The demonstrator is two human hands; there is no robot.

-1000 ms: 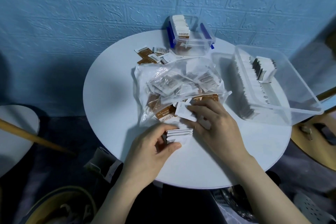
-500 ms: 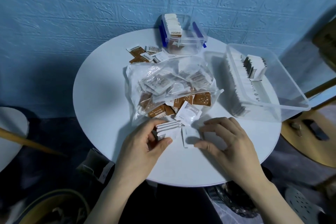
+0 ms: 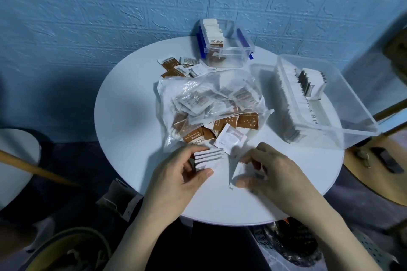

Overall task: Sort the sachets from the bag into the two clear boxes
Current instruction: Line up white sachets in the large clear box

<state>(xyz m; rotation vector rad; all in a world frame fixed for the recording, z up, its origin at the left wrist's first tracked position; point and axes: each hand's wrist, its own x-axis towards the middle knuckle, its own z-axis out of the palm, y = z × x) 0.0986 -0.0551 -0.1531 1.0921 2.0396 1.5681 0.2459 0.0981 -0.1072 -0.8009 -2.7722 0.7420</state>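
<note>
A clear plastic bag (image 3: 198, 88) of brown and white sachets lies open in the middle of the round white table (image 3: 127, 116). My left hand (image 3: 176, 178) grips a small stack of white sachets (image 3: 209, 157) near the front edge. Just to its right, my right hand (image 3: 275, 171) pinches one white sachet (image 3: 236, 172) between thumb and fingers, lifting it off the table. A large clear box (image 3: 352, 116) with rows of white sachets stands at the right. A small clear box (image 3: 229, 59) with blue clips holds brown-and-white sachets at the back.
Several loose brown sachets (image 3: 174, 68) lie behind the bag. One white sachet (image 3: 230, 138) lies at the bag's mouth. A second white table (image 3: 15, 160) and a wooden pole (image 3: 37, 169) are at the left. A wooden chair (image 3: 378, 160) stands at the right.
My right hand drew back from the bag's mouth toward the front edge and picked up a single white sachet. My left hand kept its hold on the stack.
</note>
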